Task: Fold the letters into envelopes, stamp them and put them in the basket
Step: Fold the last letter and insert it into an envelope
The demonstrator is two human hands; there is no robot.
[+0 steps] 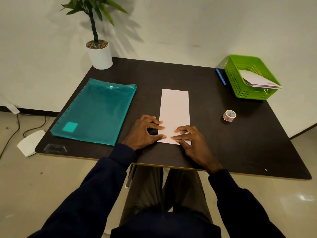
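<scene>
A long white letter [175, 107], folded lengthwise into a narrow strip, lies flat in the middle of the dark table [214, 134]. My left hand [145, 131] presses its near left corner with thumb and forefinger. My right hand [190, 141] rests on the near right end, fingertips pressing the paper flat. A green plastic basket [238, 83] at the far right holds several white envelopes [257, 80]. A small roll of stamps [229, 115] sits to the right of the letter.
A teal plastic document folder [96, 112] lies left of the letter. A blue pen [221, 76] lies beside the basket. A potted plant [99, 54] stands at the far left corner. Cables and a white object [30, 143] lie on the floor at left.
</scene>
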